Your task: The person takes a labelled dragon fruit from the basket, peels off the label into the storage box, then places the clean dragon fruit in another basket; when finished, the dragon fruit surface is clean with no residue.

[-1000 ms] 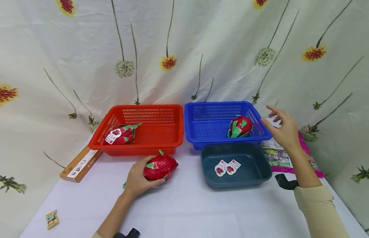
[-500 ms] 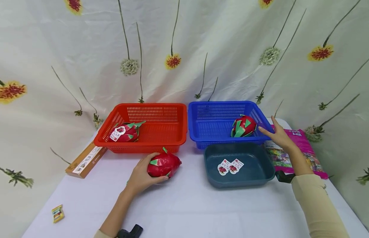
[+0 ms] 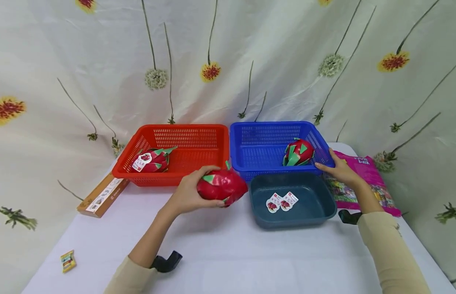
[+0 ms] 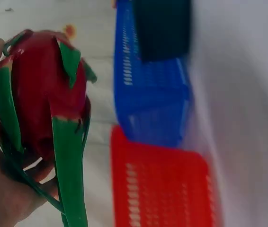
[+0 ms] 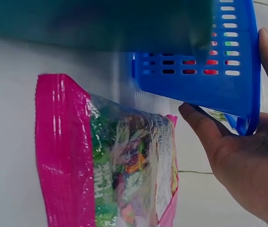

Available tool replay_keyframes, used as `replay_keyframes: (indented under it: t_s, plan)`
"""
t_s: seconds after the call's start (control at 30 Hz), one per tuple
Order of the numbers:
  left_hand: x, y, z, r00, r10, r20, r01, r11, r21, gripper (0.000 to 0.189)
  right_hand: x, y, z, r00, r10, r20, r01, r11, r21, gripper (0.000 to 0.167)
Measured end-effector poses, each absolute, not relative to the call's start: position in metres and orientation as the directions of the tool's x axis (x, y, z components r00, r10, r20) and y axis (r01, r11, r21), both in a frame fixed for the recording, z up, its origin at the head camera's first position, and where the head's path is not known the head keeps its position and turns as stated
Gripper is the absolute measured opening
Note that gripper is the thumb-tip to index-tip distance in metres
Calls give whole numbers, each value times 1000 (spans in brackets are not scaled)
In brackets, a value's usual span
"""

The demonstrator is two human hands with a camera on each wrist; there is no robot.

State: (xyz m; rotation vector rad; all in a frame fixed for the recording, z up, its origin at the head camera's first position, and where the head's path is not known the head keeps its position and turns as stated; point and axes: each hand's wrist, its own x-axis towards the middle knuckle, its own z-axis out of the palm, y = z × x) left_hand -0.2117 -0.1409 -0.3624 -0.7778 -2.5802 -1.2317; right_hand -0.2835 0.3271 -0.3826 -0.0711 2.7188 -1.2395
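My left hand (image 3: 189, 191) grips a red dragon fruit with green scales (image 3: 223, 184), held above the white table before the red basket. In the left wrist view, fingers curl round the dragon fruit (image 4: 37, 90). A blue perforated basket (image 3: 259, 153) stands right of the red one, with another dragon fruit (image 3: 303, 149) inside. At its front right corner my right hand (image 3: 340, 170) holds the rim; in the right wrist view, thumb and fingers lie on either side of the basket corner (image 5: 240, 94). The red basket (image 3: 195, 157) contains a dragon fruit (image 3: 159, 162) bearing a white sticker.
In front of the blue basket sits a dark teal tray (image 3: 294, 216) with two fruit stickers (image 3: 288, 201) in it. A pink printed bag (image 3: 362, 165) lies to the right. On the left are a long brown box (image 3: 103, 196) and a small yellow packet (image 3: 68, 261).
My left hand has lifted the dragon fruit off the table and carried it rightward. The right hand has come down from above the bag onto the blue basket's corner.
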Motion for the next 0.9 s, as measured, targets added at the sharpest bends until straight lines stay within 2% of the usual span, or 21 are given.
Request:
replay_keyframes:
  t_s: [0.17, 0.37, 0.5, 0.7, 0.8, 0.9]
  plan:
    - [-253, -73, -314, -783, 290, 550, 622, 358, 697, 76, -283, 333, -380, -990, -111, -91, 11, 576, -818, 98]
    - [-315, 5, -296, -798, 115, 592, 603, 181, 777, 74, -283, 333, -378, -992, -82, -93, 38, 515, -856, 96]
    - [-348, 44, -306, -834, 11, 552, 548, 139, 825, 74, -284, 332, -382, -992, -77, -104, 57, 464, -884, 96]
    - [-373, 73, -335, -914, -159, 373, 333, 227, 915, 78, -287, 329, -390, -990, -92, -110, 61, 421, -905, 94]
    - [-380, 80, -350, -940, -168, 298, 245, 278, 929, 77, -288, 328, -392, -991, -89, -97, 52, 413, -909, 94]
    - [-385, 85, -364, -959, -125, 254, 198, 343, 918, 77, -287, 329, -394, -993, -78, -92, 54, 399, -915, 93]
